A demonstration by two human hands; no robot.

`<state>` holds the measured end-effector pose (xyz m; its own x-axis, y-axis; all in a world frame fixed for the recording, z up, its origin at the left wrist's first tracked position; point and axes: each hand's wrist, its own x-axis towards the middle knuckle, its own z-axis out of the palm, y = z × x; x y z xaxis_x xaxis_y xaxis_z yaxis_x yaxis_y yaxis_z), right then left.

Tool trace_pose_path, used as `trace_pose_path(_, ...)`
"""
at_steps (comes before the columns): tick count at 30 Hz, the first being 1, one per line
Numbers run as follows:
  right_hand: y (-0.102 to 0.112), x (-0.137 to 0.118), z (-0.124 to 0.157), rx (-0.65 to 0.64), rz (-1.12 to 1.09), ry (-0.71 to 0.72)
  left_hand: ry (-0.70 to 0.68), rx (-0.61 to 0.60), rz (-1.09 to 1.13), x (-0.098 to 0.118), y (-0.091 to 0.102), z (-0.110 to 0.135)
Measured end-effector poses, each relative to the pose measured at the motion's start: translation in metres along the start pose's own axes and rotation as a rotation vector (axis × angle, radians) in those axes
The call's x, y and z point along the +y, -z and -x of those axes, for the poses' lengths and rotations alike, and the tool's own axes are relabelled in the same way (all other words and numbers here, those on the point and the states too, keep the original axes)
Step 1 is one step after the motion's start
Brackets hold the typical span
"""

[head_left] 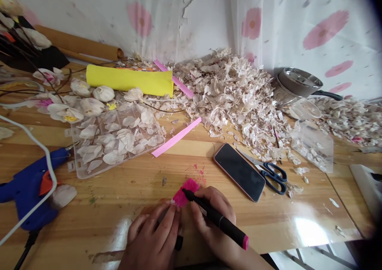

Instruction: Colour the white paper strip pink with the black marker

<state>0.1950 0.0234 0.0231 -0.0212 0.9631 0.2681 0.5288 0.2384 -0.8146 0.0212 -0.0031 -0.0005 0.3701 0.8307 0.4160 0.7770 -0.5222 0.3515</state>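
Note:
A black marker with a pink end [228, 226] is gripped in my right hand [216, 212], its tip on a small bright pink piece [182, 196] lying on the table. The fingertips of my left hand [155, 232] press down the piece's lower left corner. Under the left fingers a black cap-like end [179, 243] sticks out; the rest of it is hidden. Reddish stains mark the wood just beyond the pink piece.
Right of my hands lie a phone [240, 172] and scissors [270, 174]. A divided plastic box [82, 172] holds pale petals. At left is a blue glue gun [32, 188]. Behind stand a yellow roll [128, 80], a petal heap [227, 91] and a small pan [300, 81].

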Motion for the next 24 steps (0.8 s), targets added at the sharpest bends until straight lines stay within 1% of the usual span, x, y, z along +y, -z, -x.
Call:
trace_pose_path(3,0.002,-0.004,-0.004,-0.012,0.014,0.018,-0.052,-0.036,-0.039,-0.001,0.0,0.001)
trace_pose_path(7,0.002,-0.004,-0.006,0.02,0.023,0.016,-0.006,0.013,-0.013,0.001,-0.002,0.002)
trace_pose_path(10,0.001,-0.003,-0.006,0.026,0.017,0.012,-0.021,0.028,-0.026,0.001,-0.001,-0.001)
trace_pose_path(13,0.001,-0.002,-0.005,0.037,0.031,-0.017,-0.085,-0.001,-0.055,-0.001,0.003,-0.005)
trace_pose_path(16,0.001,-0.002,-0.004,0.022,0.025,-0.027,-0.101,-0.002,-0.072,-0.002,0.006,-0.008)
trace_pose_path(18,0.002,-0.002,-0.005,0.077,0.017,-0.057,-0.082,0.001,-0.069,-0.001,0.006,-0.009)
trace_pose_path(20,0.004,-0.002,-0.006,0.163,-0.012,-0.061,-0.099,-0.011,-0.062,0.0,0.005,-0.01)
trace_pose_path(22,0.006,0.0,-0.005,0.218,-0.066,-0.026,-0.094,0.04,-0.044,0.0,0.005,-0.01)
trace_pose_path(24,0.008,0.002,-0.002,0.208,-0.171,-0.01,-0.122,0.099,-0.032,-0.002,0.007,-0.008)
